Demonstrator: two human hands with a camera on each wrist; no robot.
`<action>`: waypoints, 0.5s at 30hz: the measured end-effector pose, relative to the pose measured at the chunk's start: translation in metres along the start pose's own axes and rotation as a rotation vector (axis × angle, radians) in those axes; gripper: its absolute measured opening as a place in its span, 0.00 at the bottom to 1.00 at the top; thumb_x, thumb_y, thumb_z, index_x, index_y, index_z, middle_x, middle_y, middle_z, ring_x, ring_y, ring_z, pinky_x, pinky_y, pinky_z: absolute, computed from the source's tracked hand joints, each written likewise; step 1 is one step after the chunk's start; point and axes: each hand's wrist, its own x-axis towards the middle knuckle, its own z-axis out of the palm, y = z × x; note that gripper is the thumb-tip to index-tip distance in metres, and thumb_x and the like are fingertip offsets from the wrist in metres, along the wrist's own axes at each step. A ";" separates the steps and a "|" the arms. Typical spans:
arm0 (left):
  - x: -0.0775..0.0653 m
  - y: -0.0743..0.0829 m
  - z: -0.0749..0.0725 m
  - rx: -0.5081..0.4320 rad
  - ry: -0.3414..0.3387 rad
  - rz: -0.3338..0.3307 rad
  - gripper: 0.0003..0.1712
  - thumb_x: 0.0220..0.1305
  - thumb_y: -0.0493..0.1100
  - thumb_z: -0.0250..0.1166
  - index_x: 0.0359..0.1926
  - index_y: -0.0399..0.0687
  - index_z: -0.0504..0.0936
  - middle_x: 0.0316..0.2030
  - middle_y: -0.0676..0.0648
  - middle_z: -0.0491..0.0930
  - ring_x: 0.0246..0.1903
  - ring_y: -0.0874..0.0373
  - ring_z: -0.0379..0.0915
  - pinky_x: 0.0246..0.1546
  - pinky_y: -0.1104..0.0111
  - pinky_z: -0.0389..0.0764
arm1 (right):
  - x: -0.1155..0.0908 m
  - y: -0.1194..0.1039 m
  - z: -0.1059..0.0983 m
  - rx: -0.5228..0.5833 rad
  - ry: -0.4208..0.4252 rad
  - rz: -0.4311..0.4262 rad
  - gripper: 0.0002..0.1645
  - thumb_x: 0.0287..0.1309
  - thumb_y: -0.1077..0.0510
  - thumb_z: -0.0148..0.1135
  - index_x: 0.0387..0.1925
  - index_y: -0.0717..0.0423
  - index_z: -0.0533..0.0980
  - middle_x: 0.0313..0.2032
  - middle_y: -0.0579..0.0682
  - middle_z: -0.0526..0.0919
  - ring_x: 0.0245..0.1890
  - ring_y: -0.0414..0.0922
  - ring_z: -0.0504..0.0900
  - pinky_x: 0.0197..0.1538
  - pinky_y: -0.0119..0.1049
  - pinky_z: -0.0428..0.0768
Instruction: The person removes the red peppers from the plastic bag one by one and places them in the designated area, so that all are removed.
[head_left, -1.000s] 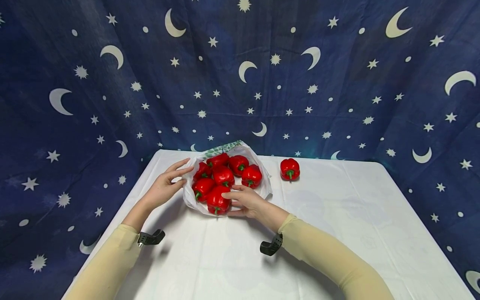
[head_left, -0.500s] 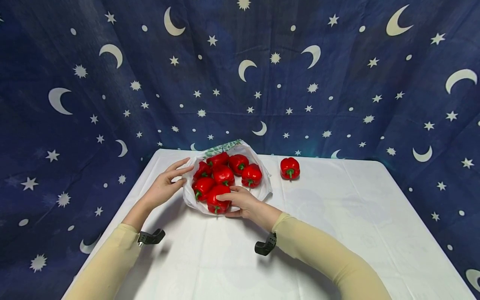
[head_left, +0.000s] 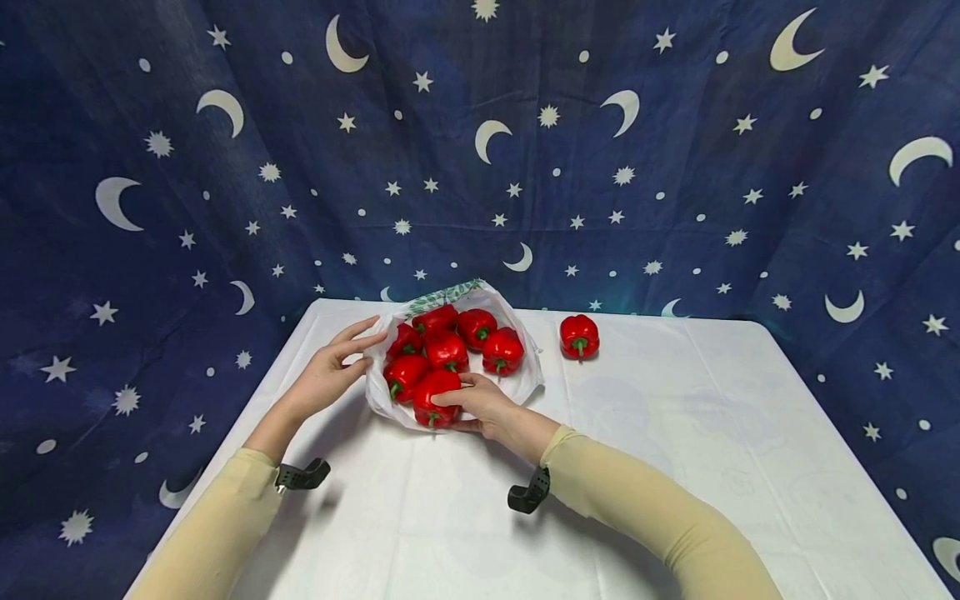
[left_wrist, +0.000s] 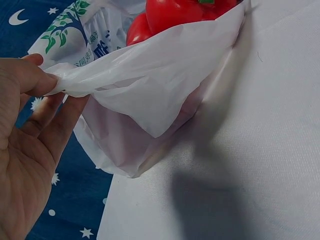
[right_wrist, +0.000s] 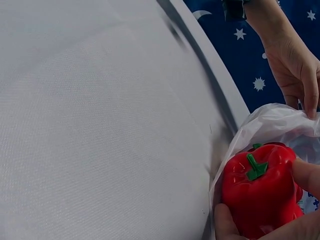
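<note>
A white plastic bag with green leaf print lies mouth-up near the back left of the table, several red bell peppers inside it. My left hand pinches the bag's left rim between thumb and fingers; the left wrist view shows the gathered plastic there. With thumb on one side and fingers on the other, my right hand grips the front bell pepper, whose green stem faces me. That pepper is within the bag's front edge. Some right fingertips are hidden behind it.
One more red bell pepper stands on the white-covered table, to the right of the bag. A dark blue curtain with moons and stars hangs behind and along the sides.
My right hand has shifted slightly left and its fingers have closed round the front bell pepper. The left hand and the bag have stayed in place.
</note>
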 end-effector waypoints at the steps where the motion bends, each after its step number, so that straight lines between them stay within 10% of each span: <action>1: 0.000 0.000 0.000 0.002 -0.001 0.002 0.25 0.73 0.33 0.61 0.68 0.49 0.79 0.76 0.53 0.61 0.75 0.51 0.51 0.48 0.76 0.71 | 0.000 0.000 0.000 -0.005 0.002 -0.001 0.50 0.52 0.61 0.77 0.73 0.60 0.63 0.61 0.60 0.73 0.53 0.54 0.78 0.50 0.51 0.83; 15: 0.002 -0.001 0.004 -0.002 -0.006 -0.013 0.26 0.72 0.30 0.60 0.68 0.47 0.78 0.77 0.51 0.59 0.75 0.49 0.51 0.42 0.74 0.71 | 0.000 0.007 0.001 -0.077 0.011 -0.036 0.54 0.47 0.59 0.80 0.74 0.59 0.63 0.63 0.59 0.72 0.52 0.52 0.77 0.51 0.44 0.83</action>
